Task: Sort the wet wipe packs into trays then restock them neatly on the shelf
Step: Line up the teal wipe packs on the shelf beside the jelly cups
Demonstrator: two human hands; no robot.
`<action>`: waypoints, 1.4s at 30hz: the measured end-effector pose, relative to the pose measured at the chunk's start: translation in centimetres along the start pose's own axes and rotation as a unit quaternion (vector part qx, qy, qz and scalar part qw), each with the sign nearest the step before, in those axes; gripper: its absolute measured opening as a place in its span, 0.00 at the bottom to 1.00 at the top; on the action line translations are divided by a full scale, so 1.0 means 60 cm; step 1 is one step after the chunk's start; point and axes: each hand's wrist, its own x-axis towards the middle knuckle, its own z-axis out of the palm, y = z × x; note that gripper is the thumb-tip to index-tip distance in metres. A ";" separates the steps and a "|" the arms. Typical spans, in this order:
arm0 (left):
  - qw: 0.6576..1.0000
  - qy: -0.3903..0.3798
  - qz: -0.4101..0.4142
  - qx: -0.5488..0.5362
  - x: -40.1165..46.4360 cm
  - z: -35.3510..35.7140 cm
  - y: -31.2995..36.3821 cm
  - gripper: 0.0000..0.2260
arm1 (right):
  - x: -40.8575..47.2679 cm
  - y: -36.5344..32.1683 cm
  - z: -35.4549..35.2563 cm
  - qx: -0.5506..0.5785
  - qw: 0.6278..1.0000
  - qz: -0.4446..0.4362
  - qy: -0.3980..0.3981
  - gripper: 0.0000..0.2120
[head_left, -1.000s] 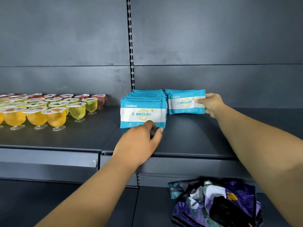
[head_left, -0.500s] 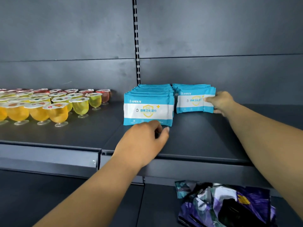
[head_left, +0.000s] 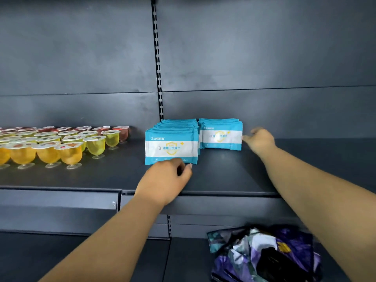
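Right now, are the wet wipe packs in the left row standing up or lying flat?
Standing up. The left row of wet wipe packs shows its front pack's printed face to the camera, the top edges of the others lined up behind it on the shelf.
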 end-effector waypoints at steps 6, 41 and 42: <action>0.994 0.029 0.088 0.057 -0.027 -0.014 0.029 0.17 | -0.167 0.011 -0.084 -0.128 0.971 -0.200 0.008 0.13; 0.875 -0.465 -0.131 -0.045 -0.992 0.649 0.045 0.22 | -0.782 0.990 0.128 -0.249 0.865 0.173 -0.400 0.20; 0.868 -0.474 -0.142 -0.041 -1.008 0.663 0.036 0.23 | -0.783 1.005 0.142 -0.240 0.875 0.191 -0.375 0.21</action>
